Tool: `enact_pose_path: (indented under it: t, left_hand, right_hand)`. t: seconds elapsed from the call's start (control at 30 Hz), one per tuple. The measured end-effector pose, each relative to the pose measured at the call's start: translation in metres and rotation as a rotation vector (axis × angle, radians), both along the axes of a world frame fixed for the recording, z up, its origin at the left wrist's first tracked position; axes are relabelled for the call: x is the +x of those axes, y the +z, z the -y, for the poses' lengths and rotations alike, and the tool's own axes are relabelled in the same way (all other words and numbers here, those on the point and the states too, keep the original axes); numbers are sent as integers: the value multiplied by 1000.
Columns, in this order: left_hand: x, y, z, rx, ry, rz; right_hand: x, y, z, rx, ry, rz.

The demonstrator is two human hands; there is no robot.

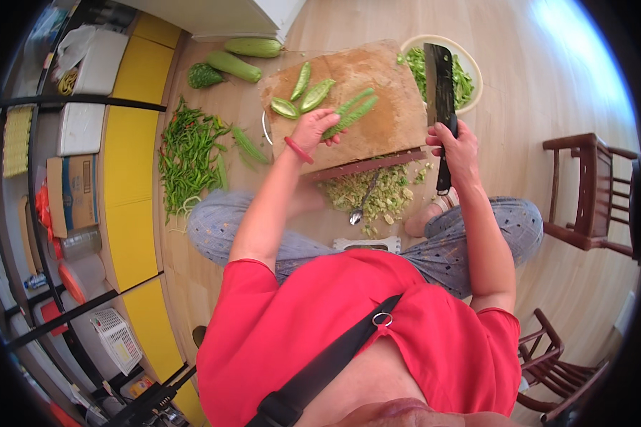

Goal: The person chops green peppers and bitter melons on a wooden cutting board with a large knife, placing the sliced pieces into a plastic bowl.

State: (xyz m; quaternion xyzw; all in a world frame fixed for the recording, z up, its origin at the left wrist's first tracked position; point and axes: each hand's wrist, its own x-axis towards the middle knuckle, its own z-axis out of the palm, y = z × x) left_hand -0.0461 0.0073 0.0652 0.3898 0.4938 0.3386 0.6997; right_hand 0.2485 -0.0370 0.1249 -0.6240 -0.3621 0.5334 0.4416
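My left hand [315, 133] is closed around long, bumpy green bitter melon pieces [356, 114], held over the left-middle of a worn wooden cutting board [392, 78]. Their far ends spread apart. Several cut bitter melon pieces [316, 95] lie on the board beyond that hand, pale hollow sides showing. At the board's right edge my right hand [459, 151] grips the black handle of a cleaver [440, 78], its broad dark blade pointing away from me. Behind the blade stands a cream bowl [476, 62] of cut green pieces, partly hidden by it.
Pale seedy scraps [384, 191] and a metal spoon [356, 215] lie on the floor between my legs. Green chillies [191, 153] are heaped at left, near a whole bitter melon [248, 144] and green gourds [233, 65]. Yellow-fronted shelves [129, 199] line the left; wooden chairs [584, 192] stand right.
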Motion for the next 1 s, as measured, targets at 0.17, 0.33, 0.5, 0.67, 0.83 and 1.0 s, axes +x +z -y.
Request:
enact_pose_path:
  t: [0.17, 0.33, 0.5, 0.67, 0.83, 1.0]
  left_hand:
    - [31, -21, -38, -98, -506, -185]
    - [56, -8, -103, 141, -768, -852]
    - [68, -21, -120, 830, -564, -964]
    - [71, -18, -89, 478, 36, -1010]
    - [92, -48, -37, 581, 143, -1194]
    - [153, -39, -43, 570, -25, -1302]
  right_hand:
    - [1, 0, 3, -14, -8, -41]
    - [4, -2, 7, -30, 0, -14]
    - [4, 2, 9, -30, 8, -4]
    - [9, -1, 9, -36, 12, 11]
    - [11, -6, 12, -70, 81, 52]
    - [10, -4, 15, -74, 73, 33]
